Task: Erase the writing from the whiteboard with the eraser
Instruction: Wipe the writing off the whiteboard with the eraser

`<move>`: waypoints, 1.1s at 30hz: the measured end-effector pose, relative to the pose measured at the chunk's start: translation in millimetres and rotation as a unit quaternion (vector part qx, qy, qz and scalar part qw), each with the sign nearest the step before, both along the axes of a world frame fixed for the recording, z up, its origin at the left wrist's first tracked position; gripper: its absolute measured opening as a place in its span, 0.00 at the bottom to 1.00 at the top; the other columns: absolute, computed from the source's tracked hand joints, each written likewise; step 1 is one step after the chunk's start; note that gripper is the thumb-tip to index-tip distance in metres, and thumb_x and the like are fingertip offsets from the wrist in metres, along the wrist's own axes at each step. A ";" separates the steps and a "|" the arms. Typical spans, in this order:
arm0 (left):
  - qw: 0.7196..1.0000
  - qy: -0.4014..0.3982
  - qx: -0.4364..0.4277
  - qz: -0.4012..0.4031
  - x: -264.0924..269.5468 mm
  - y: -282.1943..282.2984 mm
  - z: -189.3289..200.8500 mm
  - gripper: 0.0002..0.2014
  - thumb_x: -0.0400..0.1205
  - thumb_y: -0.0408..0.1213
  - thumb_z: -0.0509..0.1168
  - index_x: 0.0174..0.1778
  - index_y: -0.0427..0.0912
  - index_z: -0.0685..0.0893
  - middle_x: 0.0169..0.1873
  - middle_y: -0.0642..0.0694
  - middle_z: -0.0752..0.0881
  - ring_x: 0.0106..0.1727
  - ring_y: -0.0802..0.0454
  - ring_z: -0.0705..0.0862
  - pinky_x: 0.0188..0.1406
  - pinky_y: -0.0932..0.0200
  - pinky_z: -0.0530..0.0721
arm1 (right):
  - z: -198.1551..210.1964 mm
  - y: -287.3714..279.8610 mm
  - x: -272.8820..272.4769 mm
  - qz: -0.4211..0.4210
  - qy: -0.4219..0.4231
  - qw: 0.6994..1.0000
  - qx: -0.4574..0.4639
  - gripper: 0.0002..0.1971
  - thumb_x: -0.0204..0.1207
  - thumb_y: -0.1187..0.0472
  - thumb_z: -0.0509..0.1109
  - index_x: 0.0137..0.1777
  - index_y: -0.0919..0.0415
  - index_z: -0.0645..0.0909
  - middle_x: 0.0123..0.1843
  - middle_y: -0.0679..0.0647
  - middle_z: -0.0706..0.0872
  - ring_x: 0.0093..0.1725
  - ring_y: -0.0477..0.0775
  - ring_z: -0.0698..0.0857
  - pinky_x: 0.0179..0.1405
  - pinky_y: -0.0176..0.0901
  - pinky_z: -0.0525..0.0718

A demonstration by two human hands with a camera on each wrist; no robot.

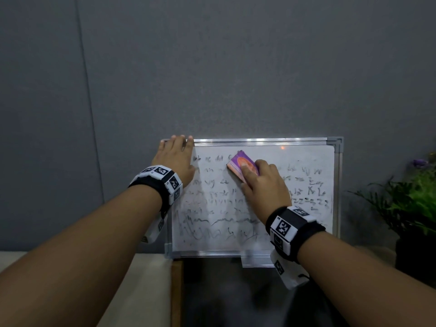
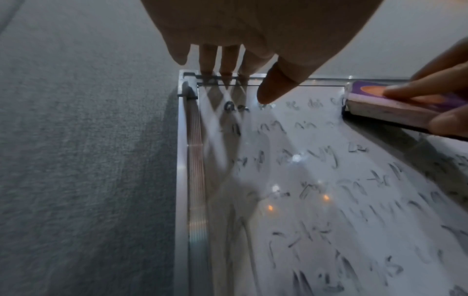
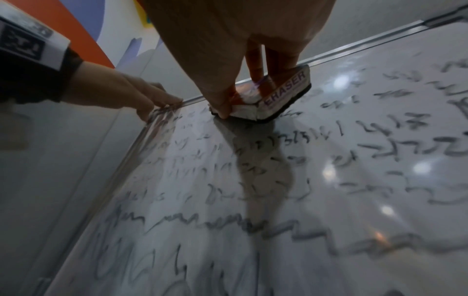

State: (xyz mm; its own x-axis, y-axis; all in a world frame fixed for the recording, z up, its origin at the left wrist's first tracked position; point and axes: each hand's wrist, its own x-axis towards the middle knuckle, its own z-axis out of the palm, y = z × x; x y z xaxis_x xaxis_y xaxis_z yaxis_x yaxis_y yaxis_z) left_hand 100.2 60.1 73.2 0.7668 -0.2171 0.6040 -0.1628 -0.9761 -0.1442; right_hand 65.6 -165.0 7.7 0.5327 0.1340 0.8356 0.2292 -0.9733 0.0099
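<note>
A metal-framed whiteboard [image 1: 306,156] leans upright against a grey wall, covered in smeared black writing [image 1: 212,220]. My right hand [image 1: 264,182] grips a purple and orange eraser [image 1: 240,165] and presses its dark felt side to the board near the top middle. In the right wrist view the eraser [image 3: 283,94] shows the word ERASER on its side, pinched between thumb and fingers. My left hand [image 1: 175,159] lies flat on the board's top left corner, its straight fingers [image 2: 228,60] reaching over the frame [image 2: 182,160].
A green potted plant [image 1: 415,208] with purple flowers stands right of the board. The board stands on a dark surface [image 1: 224,291], with a beige surface [image 1: 141,279] to the left. The grey wall [image 1: 212,67] fills the background.
</note>
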 end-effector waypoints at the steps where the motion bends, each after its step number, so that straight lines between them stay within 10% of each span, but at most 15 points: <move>1: 1.000 0.000 -0.001 -0.002 0.2 0.1 0.0 0.37 0.82 0.45 0.57 0.84 0.41 0.47 0.82 0.39 0.55 0.83 0.39 0.51 0.82 0.41 0.48 | -2.8 -1.5 -1.2 -0.002 0.002 1.000 -0.004 0.21 0.72 0.58 0.74 0.65 0.60 0.80 0.58 0.63 0.80 0.49 0.63 0.77 0.36 0.48 0.78; 33: 1.000 0.014 0.010 0.004 -0.3 2.6 2.0 0.44 0.75 0.36 0.64 0.84 0.43 0.46 0.80 0.40 0.57 0.82 0.41 0.52 0.82 0.40 0.48 | 1.1 3.5 -2.1 0.001 -0.012 1.000 -0.028 0.21 0.69 0.59 0.75 0.63 0.61 0.82 0.55 0.62 0.81 0.47 0.63 0.78 0.37 0.50 0.80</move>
State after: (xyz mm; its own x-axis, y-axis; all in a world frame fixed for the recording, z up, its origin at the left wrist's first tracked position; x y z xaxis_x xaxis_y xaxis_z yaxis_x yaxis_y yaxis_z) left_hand 100.0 62.7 75.2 0.7857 -0.2223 0.5773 -0.1584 -0.9744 -0.1596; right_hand 63.5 -161.5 8.9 0.5117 0.1818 0.8397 0.2299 -0.9707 0.0701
